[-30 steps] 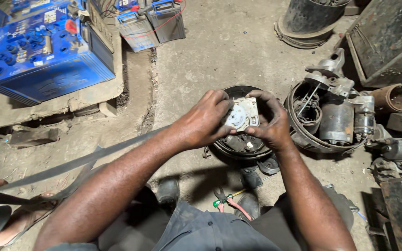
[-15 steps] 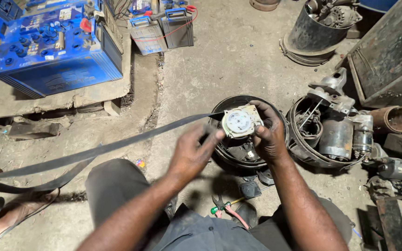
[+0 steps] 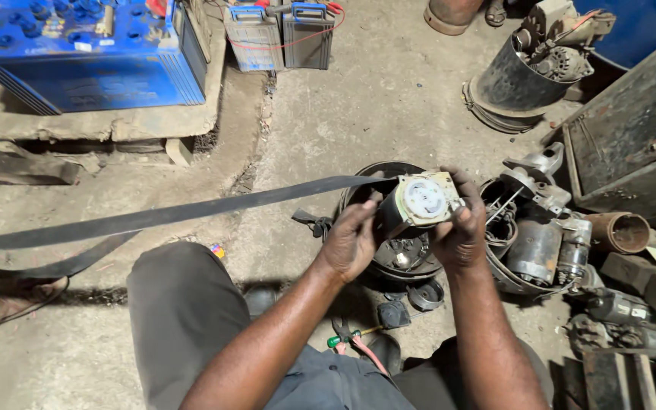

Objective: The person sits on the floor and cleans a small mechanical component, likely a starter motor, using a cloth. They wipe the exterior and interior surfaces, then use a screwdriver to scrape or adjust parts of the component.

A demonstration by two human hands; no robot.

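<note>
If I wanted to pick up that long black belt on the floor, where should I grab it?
Probably at the bare middle of the long black belt, coming down from above. There it is a flat, narrow strip lying open, so fingers can pinch across its width. Its right end runs up to the left hand and the round motor part, which the right hand also holds.

The round black housing [image 3: 400, 254] sits half hidden behind the small motor [image 3: 415, 205] and both hands.

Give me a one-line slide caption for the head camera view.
Both hands, left and right, hold a small motor above a round black housing on a workshop floor.
</note>
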